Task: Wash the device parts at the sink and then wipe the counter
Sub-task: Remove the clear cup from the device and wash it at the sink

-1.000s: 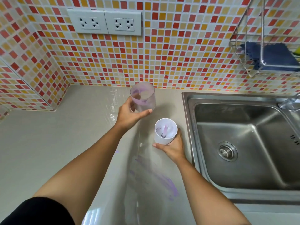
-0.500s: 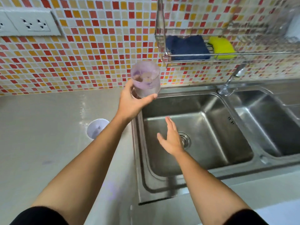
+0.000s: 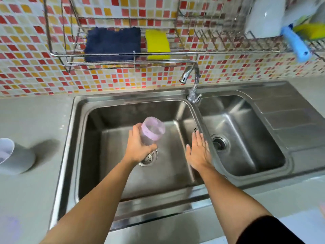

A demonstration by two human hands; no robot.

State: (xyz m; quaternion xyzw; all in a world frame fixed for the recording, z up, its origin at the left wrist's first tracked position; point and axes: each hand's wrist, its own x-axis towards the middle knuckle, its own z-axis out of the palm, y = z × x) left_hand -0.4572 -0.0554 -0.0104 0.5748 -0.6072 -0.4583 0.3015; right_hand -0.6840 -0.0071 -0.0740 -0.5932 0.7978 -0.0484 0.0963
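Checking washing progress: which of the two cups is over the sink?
The clear, purple-stained cup, held by the left hand above the left basin. The white cup sits on the counter, off to the side, untouched.

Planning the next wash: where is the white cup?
Head view, far left edge: the white cup sits on the counter, left of the sink.

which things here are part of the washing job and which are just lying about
In the job: stained clear cup in the left hand, white cup, sink, tap, navy cloth, yellow sponge.
Lying about: blue handle, white dish.
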